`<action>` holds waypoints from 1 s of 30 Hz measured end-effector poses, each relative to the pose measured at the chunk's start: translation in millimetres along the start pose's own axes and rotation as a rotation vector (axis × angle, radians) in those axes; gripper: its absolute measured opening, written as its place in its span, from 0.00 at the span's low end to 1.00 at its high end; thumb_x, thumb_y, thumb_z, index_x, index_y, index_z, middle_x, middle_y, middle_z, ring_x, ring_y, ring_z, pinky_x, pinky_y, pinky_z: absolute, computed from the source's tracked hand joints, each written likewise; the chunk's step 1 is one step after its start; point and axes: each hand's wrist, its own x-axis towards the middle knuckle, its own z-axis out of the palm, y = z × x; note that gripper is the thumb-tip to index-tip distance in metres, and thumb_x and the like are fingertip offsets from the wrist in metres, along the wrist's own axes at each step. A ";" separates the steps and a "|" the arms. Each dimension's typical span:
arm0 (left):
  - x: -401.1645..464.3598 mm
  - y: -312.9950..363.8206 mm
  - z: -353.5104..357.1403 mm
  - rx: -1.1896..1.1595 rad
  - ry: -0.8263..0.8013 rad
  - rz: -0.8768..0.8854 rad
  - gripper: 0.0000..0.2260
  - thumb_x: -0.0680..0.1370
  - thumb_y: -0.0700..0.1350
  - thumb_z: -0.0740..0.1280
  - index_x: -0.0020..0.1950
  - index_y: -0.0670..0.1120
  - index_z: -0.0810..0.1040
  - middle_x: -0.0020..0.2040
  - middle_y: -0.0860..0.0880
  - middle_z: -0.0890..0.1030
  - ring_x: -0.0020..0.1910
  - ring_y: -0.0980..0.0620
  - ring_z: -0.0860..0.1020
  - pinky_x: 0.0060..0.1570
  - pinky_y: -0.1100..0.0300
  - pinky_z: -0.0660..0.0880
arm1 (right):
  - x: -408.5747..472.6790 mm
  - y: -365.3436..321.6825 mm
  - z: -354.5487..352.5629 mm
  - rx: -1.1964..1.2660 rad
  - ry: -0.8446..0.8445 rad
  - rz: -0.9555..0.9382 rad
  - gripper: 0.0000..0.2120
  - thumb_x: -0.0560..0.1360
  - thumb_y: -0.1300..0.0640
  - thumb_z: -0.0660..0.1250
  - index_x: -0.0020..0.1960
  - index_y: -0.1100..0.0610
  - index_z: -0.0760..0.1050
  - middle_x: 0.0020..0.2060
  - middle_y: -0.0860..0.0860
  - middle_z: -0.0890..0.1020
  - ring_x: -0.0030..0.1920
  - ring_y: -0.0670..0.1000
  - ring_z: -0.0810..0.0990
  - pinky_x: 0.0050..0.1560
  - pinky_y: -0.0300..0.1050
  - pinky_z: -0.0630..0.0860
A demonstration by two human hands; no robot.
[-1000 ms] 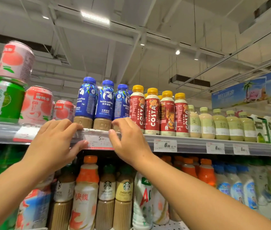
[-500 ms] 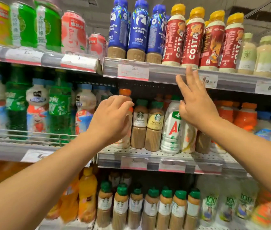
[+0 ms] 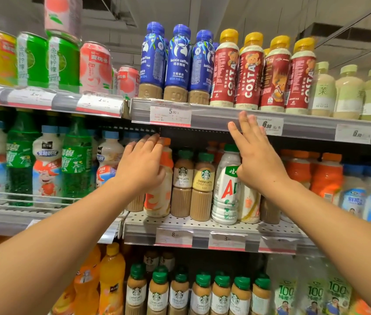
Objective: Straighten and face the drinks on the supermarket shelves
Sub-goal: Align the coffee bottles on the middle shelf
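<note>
While both arms reach up toward the middle shelf [image 3: 202, 223], the left hand [image 3: 142, 165] lies against the orange-capped milk-tea bottle [image 3: 160, 196], its fingers [image 3: 150, 142] bent loosely over the bottle's shoulder and cap; whether they actually clasp it cannot be told from behind. That bottle stands upright at the shelf's front edge, just beside a Starbucks Caffe Latte bottle [image 3: 182, 185], which touches a Cheese Latte bottle [image 3: 204, 187] on its other side. The right hand [image 3: 256, 160] is spread flat with straight fingers [image 3: 245, 122], holding nothing; its fingertips overlap the front rail of the top shelf [image 3: 214, 120] near the 6.90 price tag [image 3: 271, 126], and its palm is in front of a white AD bottle [image 3: 225, 192] with a green cap. On the top shelf, three blue luckin coffee bottles [image 3: 177, 64] stand upright next to four red Costa bottles [image 3: 250, 73], then pale green tea bottles [image 3: 348, 92]. To the left are green and pink cans [image 3: 64, 62]. Below the hands, a row of green-capped Starbucks bottles [image 3: 200, 296] fills the lower shelf beside orange juice bottles [image 3: 109, 276].
</note>
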 end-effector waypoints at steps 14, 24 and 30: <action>-47.3 28.1 10.5 -0.087 -0.008 0.182 0.29 0.73 0.46 0.67 0.73 0.43 0.66 0.75 0.41 0.62 0.73 0.41 0.61 0.69 0.45 0.62 | -119.9 -35.2 63.1 0.225 -0.234 -0.048 0.32 0.73 0.60 0.59 0.77 0.54 0.59 0.78 0.51 0.53 0.78 0.50 0.45 0.74 0.46 0.41; -1.2 95.8 18.1 -0.126 0.004 0.229 0.33 0.76 0.53 0.62 0.78 0.47 0.53 0.79 0.46 0.55 0.77 0.46 0.52 0.73 0.49 0.52 | -124.6 -27.5 68.0 0.244 -0.266 -0.049 0.31 0.72 0.58 0.60 0.75 0.55 0.60 0.78 0.50 0.53 0.77 0.48 0.44 0.74 0.43 0.39; 12.4 103.3 22.2 -0.082 0.009 0.195 0.31 0.75 0.53 0.61 0.77 0.46 0.57 0.76 0.45 0.62 0.74 0.45 0.60 0.72 0.49 0.56 | -85.2 -12.9 47.6 0.422 -0.048 0.112 0.26 0.73 0.60 0.63 0.71 0.57 0.67 0.74 0.53 0.62 0.74 0.52 0.59 0.72 0.45 0.57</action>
